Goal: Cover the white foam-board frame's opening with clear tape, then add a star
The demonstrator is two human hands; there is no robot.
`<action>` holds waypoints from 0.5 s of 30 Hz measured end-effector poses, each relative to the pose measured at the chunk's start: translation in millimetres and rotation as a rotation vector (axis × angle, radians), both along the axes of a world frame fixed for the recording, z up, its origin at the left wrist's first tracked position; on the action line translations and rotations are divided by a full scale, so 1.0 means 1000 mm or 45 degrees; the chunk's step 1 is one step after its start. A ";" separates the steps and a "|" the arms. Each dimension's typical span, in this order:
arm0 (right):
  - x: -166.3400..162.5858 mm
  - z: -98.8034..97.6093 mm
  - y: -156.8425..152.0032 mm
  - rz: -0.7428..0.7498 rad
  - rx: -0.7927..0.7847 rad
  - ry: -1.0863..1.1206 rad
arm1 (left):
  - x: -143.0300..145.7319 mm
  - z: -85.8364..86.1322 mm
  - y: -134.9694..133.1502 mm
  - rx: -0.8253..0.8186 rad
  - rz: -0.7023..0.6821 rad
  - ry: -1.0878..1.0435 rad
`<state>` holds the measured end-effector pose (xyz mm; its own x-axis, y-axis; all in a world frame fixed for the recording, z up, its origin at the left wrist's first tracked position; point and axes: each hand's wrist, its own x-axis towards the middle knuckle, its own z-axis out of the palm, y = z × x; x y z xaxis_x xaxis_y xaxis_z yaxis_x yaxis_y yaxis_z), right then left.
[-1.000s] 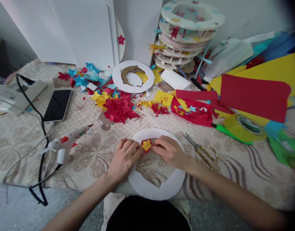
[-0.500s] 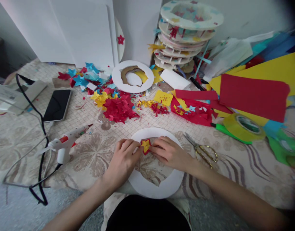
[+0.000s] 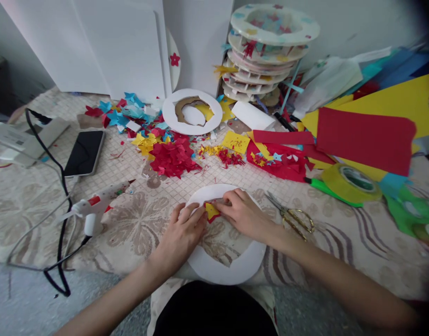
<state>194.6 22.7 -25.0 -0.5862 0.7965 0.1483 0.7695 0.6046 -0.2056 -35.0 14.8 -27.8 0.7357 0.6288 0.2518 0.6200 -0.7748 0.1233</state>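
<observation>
A small paper star (image 3: 211,212), yellow layered on red, is pinched between my two hands over the upper part of a white ring (image 3: 224,275). My left hand (image 3: 186,233) has its fingers closed on the star's left edge. From the right, my right hand (image 3: 240,212) grips the star, its fingers hiding the upper right part. The ring lies flat near the table's front edge, with a jagged opening through which the tablecloth shows. Gold-handled scissors (image 3: 293,218) lie just right of the ring.
Left are a glue gun (image 3: 95,207), a phone (image 3: 84,153) and looping black cable (image 3: 62,233). Behind lie red paper stars (image 3: 174,156), another white ring (image 3: 168,112) and a stack of decorated rings (image 3: 266,56). Right are red paper (image 3: 366,140) and yellow tape (image 3: 350,182).
My right hand's fingers have shifted left and up over the star, covering more of it. The star stays at nearly the same spot on the ring. The whole view shifts slightly.
</observation>
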 end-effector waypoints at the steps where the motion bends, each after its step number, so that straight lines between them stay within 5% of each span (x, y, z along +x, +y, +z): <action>1: -0.001 0.001 0.001 -0.015 0.001 0.018 | 0.000 0.000 0.000 -0.009 0.000 -0.003; 15: -0.003 -0.002 -0.007 0.045 -0.003 0.085 | 0.005 0.007 0.009 -0.112 0.008 -0.107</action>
<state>191.3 15.5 -26.6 -0.6024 0.7761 0.1865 0.7324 0.6304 -0.2574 -30.1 24.2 -20.3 0.7103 0.6559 0.2556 0.6097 -0.7547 0.2423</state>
